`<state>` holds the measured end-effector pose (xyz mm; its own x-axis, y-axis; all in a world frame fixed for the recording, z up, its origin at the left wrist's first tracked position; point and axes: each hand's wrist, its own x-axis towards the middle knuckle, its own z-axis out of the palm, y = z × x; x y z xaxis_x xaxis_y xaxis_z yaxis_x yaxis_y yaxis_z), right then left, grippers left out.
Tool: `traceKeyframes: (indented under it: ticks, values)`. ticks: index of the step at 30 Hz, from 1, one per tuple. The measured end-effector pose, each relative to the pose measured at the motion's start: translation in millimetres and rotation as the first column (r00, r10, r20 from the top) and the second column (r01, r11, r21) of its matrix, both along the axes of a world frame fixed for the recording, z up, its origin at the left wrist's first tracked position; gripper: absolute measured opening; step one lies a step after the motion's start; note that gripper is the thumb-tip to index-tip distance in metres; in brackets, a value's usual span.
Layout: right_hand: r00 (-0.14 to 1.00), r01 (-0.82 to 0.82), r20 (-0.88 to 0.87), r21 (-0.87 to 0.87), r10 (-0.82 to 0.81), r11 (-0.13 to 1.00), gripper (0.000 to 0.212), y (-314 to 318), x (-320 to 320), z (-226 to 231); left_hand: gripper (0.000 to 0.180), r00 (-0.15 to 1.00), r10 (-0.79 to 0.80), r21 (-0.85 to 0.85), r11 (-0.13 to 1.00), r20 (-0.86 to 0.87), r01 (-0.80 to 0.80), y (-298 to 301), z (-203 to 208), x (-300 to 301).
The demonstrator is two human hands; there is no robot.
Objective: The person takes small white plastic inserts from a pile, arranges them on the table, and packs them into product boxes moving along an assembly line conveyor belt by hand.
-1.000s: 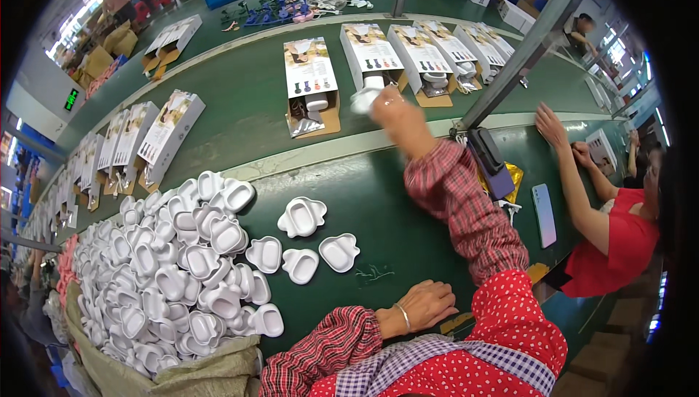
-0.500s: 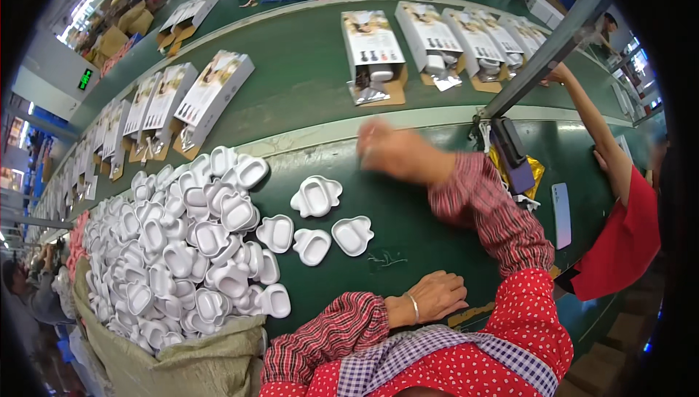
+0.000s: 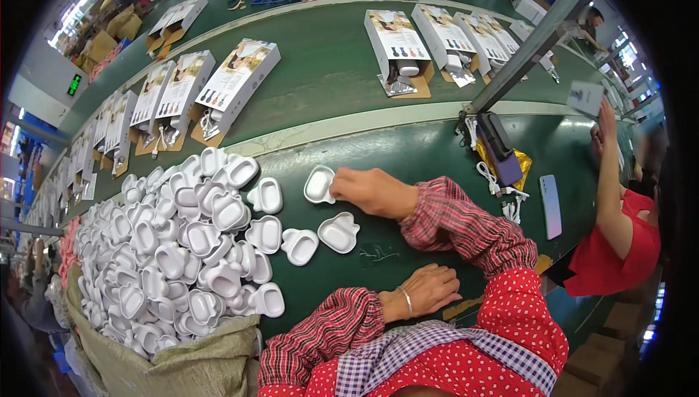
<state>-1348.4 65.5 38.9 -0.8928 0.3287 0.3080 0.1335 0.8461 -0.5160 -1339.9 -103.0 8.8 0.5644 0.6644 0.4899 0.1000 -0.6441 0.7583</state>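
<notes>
Pinched in the right hand [image 3: 373, 192], at its nine o'clock, a white shell [image 3: 318, 183], probably light, stiff, best rim-held, resting the left hand [image 3: 431, 291], loosely curled, seemingly empty, at five o'clock.

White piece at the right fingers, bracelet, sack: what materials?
White piece at the right fingers: likely moulded plastic, satin; smooth rounded rim, soft highlights.
Bracelet: probably polished metal; silvery glint.
Sack: perhaps woven plastic, dull; stiff-looking creases, but could be cloth.
</notes>
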Motion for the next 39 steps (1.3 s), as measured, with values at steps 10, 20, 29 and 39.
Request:
traceKeyframes:
  ticks: [10,20,29,39]
  values:
    - [0.531,0.797,-0.063,0.374,-0.845,0.473,0.008,150,63,18,0.02,0.998,-0.031,-0.033,0.999,-0.052,0.029,-21,-3,-58]
    - [0.824,0.567,-0.179,0.281,-0.538,0.774,0.019,116,-31,10,0.021,1.0,-0.008,-0.014,1.0,-0.015,0.008,-34,-11,-99]
    - [0.949,-0.311,0.097,0.14,0.3,0.94,0.025,-90,-115,7,0.023,0.998,0.03,-0.081,0.996,-0.047,-0.034,-49,-15,-116]
    - [0.967,0.237,-0.174,0.329,-0.188,0.914,0.016,65,-199,16,0.022,0.999,0.01,-0.037,0.999,-0.039,-0.012,-44,-10,-125]
